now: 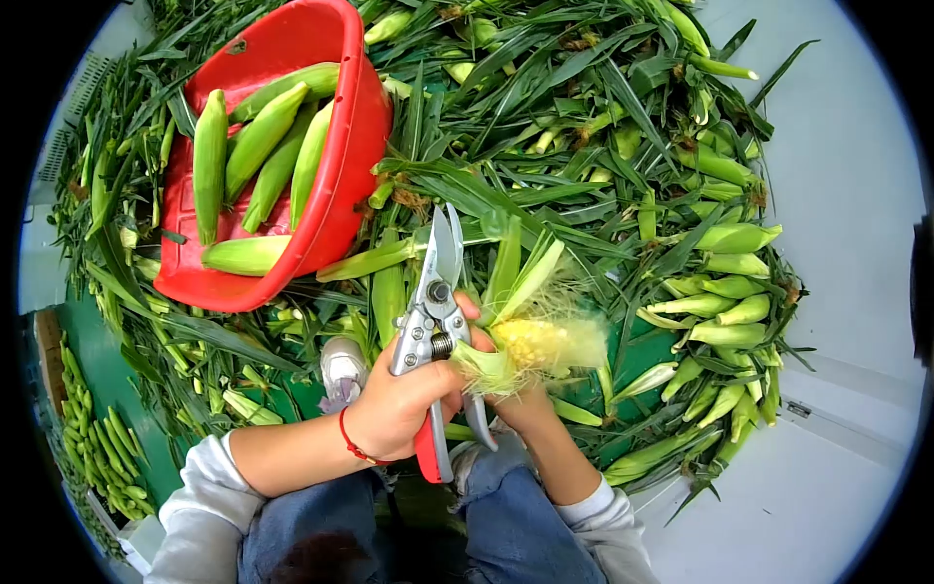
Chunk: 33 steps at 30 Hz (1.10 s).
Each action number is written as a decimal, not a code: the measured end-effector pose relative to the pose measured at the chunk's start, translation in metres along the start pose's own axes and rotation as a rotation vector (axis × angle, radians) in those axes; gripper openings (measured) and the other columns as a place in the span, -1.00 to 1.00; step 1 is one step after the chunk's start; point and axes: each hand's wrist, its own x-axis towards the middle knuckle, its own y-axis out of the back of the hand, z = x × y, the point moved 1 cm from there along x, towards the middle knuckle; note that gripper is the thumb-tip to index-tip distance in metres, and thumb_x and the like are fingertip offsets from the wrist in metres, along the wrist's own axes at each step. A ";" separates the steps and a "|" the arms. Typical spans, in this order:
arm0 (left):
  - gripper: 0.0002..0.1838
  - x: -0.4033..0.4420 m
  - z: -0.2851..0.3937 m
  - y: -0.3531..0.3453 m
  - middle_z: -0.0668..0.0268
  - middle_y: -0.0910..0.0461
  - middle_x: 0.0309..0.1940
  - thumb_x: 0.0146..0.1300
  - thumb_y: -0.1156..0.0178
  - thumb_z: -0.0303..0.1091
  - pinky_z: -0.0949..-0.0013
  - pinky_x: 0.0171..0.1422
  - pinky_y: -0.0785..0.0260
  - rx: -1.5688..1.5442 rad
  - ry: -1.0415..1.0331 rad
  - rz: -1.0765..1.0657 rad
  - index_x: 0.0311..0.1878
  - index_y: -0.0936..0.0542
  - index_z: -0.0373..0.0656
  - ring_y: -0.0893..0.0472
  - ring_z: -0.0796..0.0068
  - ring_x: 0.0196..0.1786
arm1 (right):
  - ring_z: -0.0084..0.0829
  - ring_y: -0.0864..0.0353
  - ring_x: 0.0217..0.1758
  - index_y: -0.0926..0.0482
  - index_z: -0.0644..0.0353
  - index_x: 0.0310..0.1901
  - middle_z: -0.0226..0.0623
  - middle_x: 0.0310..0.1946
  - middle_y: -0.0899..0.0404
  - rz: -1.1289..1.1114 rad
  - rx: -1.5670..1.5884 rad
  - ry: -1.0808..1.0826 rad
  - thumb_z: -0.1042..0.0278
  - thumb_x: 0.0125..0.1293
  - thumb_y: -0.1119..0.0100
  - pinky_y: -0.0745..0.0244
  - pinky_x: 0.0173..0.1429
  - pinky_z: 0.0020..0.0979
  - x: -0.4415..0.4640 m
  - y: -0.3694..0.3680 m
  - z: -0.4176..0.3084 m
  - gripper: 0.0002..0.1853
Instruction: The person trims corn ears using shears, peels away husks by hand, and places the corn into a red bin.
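Head camera puts the partly husked ear of corn (530, 343) near the middle of my feed, its kernels bared and its far tip blurred. Its long axis runs almost level, the tip toward 3 o'clock and the leafy butt toward 9 o'clock, where the husk sits close beside the pruning shears (420, 331). I read the blades as pointing to 12 o'clock, so they stand roughly square to the ear; whether their edges meet I cannot tell. The left hand (401, 401), at the ear's 8 o'clock, is closed around the shears' handles, thumb across them. The right hand (528, 404) is the nearer one to the ear: it lies just under it, at 6 o'clock, gripping it from behind, most of its fingers hidden from me. A red cord bracelet (352, 444) circles the left wrist.

Farther out, toward 10 o'clock, I have a red plastic basin (362, 146), tilted, with ears in their husks (265, 141) inside. Cut leaves and stalks (525, 88) heap from 11 to 2 o'clock. More green-husked ears (730, 335) lie stacked around 3 o'clock, beside a pale panel (846, 243). A white shoe (342, 365) shows toward 9 o'clock.
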 end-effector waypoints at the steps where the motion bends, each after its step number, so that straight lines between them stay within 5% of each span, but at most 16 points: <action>1: -0.48 0.000 0.001 -0.002 0.39 -0.54 -0.19 0.07 -0.05 -0.57 0.60 -0.36 -0.25 -0.021 -0.004 -0.012 0.16 -0.29 -0.07 -0.49 0.67 -0.30 | -0.50 -0.38 0.13 -0.29 0.24 0.25 -0.38 0.10 -0.40 -0.001 0.077 0.024 0.28 0.22 -0.19 -0.27 0.22 -0.40 -0.001 0.001 0.009 -0.42; 5: -0.49 -0.003 0.008 -0.008 0.32 -0.55 -0.24 0.08 -0.03 -0.60 0.44 -0.25 -0.38 -0.123 0.034 -0.033 0.15 -0.27 -0.12 -0.54 0.47 -0.27 | -0.58 -0.44 0.04 -0.23 0.24 0.30 -0.44 0.05 -0.44 -0.037 0.175 -0.054 0.15 0.16 -0.29 -0.37 0.10 -0.50 -0.010 0.009 0.041 -0.28; 7: -0.51 -0.002 0.008 -0.006 0.23 -0.54 -0.25 0.08 0.00 -0.61 0.27 -0.14 -0.44 -0.219 0.061 -0.040 0.14 -0.27 -0.15 -0.56 0.29 -0.25 | -0.39 -0.48 0.11 -0.40 0.24 0.12 -0.30 0.03 -0.51 0.042 0.292 -0.138 0.40 0.00 -0.38 -0.36 0.21 -0.35 -0.014 0.004 0.024 -0.40; 11: -0.51 0.003 0.007 0.003 0.22 -0.55 -0.24 0.03 0.00 -0.55 0.23 -0.11 -0.45 -0.334 0.100 -0.055 0.11 -0.33 -0.09 -0.57 0.23 -0.24 | -0.42 -0.49 0.07 -0.42 0.28 0.08 -0.29 0.00 -0.52 0.073 0.353 0.004 0.41 -0.03 -0.41 -0.37 0.18 -0.37 -0.011 -0.005 0.001 -0.41; 14: -0.58 0.006 0.011 0.009 0.22 -0.54 -0.26 0.10 0.00 -0.57 0.23 -0.11 -0.44 -0.486 0.144 -0.063 0.08 -0.32 -0.14 -0.57 0.25 -0.27 | -0.41 -0.50 0.05 -0.42 0.29 0.07 -0.27 -0.02 -0.51 0.226 0.168 -0.091 0.42 -0.04 -0.40 -0.38 0.15 -0.36 -0.010 -0.016 -0.024 -0.42; 18: -0.63 0.010 0.011 0.021 0.18 -0.57 -0.13 0.29 0.00 -0.27 0.19 -0.03 -0.44 -0.410 0.111 -0.027 0.15 -0.35 -0.08 -0.59 0.21 -0.13 | -0.36 -0.49 0.03 -0.42 0.30 0.04 -0.22 -0.05 -0.51 0.253 -0.086 0.061 0.32 -0.02 -0.40 -0.36 0.14 -0.32 -0.006 -0.014 -0.020 -0.43; 20: -0.53 0.011 0.023 0.025 0.13 -0.52 -0.01 0.30 -0.07 -0.12 0.20 0.06 -0.42 -0.191 -0.033 -0.135 0.19 -0.31 -0.15 -0.58 0.21 -0.02 | -0.35 -0.48 0.02 -0.36 0.29 0.09 -0.21 -0.07 -0.51 0.272 -0.056 0.137 0.35 0.09 -0.30 -0.35 0.14 -0.35 -0.004 -0.011 -0.017 -0.47; 22: -0.42 0.011 0.029 0.037 0.17 -0.48 0.05 0.18 -0.27 -0.17 0.23 0.13 -0.36 0.342 -0.312 -0.072 0.17 -0.26 -0.18 -0.51 0.32 0.10 | -0.31 -0.48 0.05 -0.31 0.27 0.12 -0.17 -0.04 -0.48 0.360 0.263 0.020 0.39 0.14 -0.22 -0.34 0.20 -0.31 -0.007 -0.011 -0.009 -0.50; 24: -0.25 0.005 0.020 0.056 0.21 -0.45 0.07 -0.06 -0.47 -0.14 0.37 0.15 -0.27 0.812 -0.363 -0.019 0.12 -0.27 -0.21 -0.43 0.42 0.15 | -0.28 -0.45 0.08 -0.30 0.31 0.12 -0.18 0.00 -0.44 0.280 0.624 0.026 0.32 0.14 -0.22 -0.33 0.24 -0.25 -0.005 -0.011 -0.014 -0.47; 28: -0.28 -0.003 -0.009 0.066 0.19 -0.53 -0.26 -0.11 -0.49 -0.07 0.41 -0.11 -0.37 1.181 -0.115 -0.127 0.02 -0.34 -0.23 -0.55 0.41 -0.20 | -0.26 -0.45 0.07 -0.32 0.33 0.10 -0.17 -0.02 -0.42 0.341 0.837 0.109 0.20 0.16 -0.17 -0.33 0.26 -0.19 0.000 -0.020 -0.021 -0.47; 33: -0.31 -0.002 0.000 0.050 0.14 -0.52 -0.49 -0.12 -0.47 -0.14 0.31 -0.35 -0.42 1.438 -0.394 -0.164 0.03 -0.35 -0.23 -0.59 0.19 -0.45 | -0.29 -0.46 -0.03 -0.34 0.26 0.11 -0.25 -0.12 -0.47 0.499 1.011 0.022 0.10 0.16 -0.19 -0.37 0.19 -0.21 0.009 0.005 -0.021 -0.44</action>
